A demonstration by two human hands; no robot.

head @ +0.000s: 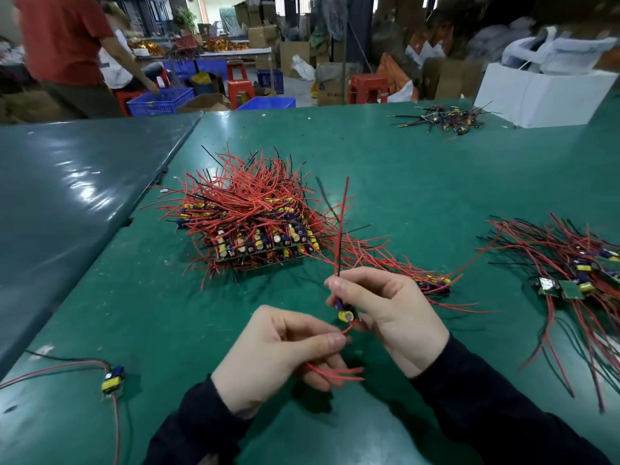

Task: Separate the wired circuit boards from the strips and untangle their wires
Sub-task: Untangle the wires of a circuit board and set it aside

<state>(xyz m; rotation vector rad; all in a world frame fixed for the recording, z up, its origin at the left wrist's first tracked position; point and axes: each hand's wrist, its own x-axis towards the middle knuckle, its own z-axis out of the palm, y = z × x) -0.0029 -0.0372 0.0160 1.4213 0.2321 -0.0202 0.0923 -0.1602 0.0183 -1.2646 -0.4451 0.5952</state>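
My right hand (pixel 385 313) grips a small wired circuit board (pixel 345 315) with a yellow part, its red and black wires pointing up. My left hand (pixel 278 354) pinches that board's lower red wires (pixel 335 372) between thumb and fingers. Both hands hover over the green table (pixel 419 182). Behind them lies a big stack of board strips (pixel 255 226) tangled in red and black wires. A row of joined boards (pixel 432 283) lies just right of my right hand. One separated board (pixel 112 379) with its wires rests at the near left.
A pile of loose wired boards (pixel 570 263) spreads at the right edge. A small heap of dark wired parts (pixel 446 120) sits at the far right beside a white box (pixel 540 95). A darker table (pixel 73 196) adjoins on the left. A person in red stands beyond, near blue crates.
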